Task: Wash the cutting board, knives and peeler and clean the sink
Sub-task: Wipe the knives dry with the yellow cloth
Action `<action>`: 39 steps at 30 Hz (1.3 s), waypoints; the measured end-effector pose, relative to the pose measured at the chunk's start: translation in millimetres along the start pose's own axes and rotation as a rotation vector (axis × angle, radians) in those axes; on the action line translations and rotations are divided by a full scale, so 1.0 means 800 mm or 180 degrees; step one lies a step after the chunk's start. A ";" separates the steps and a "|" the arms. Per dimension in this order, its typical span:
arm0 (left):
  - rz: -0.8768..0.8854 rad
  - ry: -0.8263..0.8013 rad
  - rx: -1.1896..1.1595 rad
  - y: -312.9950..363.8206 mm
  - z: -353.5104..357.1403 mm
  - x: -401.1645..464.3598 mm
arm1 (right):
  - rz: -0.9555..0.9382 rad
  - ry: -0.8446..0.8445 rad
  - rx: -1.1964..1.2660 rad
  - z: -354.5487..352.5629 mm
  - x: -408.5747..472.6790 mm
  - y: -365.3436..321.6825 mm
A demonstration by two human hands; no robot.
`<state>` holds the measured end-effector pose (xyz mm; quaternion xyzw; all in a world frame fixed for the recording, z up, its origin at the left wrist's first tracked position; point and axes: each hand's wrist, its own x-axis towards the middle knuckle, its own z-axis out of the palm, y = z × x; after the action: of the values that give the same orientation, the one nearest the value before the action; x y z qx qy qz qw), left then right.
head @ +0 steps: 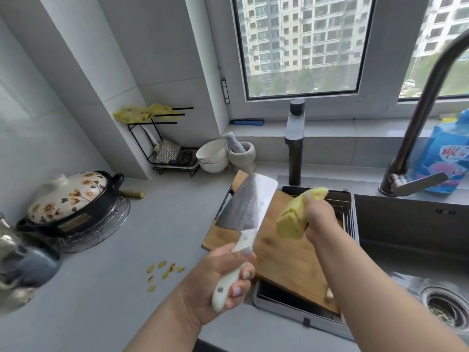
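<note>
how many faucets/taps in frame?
2. A short dark tap stands behind the cutting board, at the sink's back left. A tall curved faucet stands at right, beside the blue bag.

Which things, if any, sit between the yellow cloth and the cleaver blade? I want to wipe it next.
Nothing visible does. The cloth, gripped in the right hand, hangs just right of the cleaver held by the left hand; only open air above the cutting board separates them.

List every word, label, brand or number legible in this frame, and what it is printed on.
Blue detergent bag by the window: a large red character on a white patch, too blurred to read.
Steel cleaver blade: faint stamp, unreadable.
Dark sink wall: small marking, too small to read.
</note>
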<state>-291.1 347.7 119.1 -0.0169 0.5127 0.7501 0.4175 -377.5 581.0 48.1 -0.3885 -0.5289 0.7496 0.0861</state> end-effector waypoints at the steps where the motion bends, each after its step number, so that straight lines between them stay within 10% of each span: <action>1: 0.0129 0.0066 -0.0001 0.004 0.001 -0.001 | -0.0022 -0.0207 -0.0271 0.005 -0.008 0.000; 6: 0.0683 0.0440 -0.0193 0.033 0.008 -0.001 | -0.1017 -0.0354 -0.1993 0.039 -0.065 -0.002; 14: 0.1217 0.0995 -0.0328 0.079 -0.010 -0.010 | -0.1872 -0.1682 -0.1121 0.080 -0.187 -0.026; 22: 0.1232 0.1695 0.0344 0.104 -0.055 -0.042 | -0.2907 -0.1659 -0.2537 0.125 -0.240 -0.021; 31: 0.1400 0.2115 0.0605 0.126 -0.120 -0.112 | -0.2989 -0.1646 -0.1106 0.199 -0.272 -0.008; 39: 0.2238 0.4000 0.0541 0.114 -0.262 -0.233 | -0.3564 -0.1946 -0.0872 0.297 -0.354 0.003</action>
<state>-312.7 58.9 173.3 -0.2464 0.6874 0.6461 -0.2220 -343.2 254.8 218.3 0.1691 -0.7427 0.5940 0.2589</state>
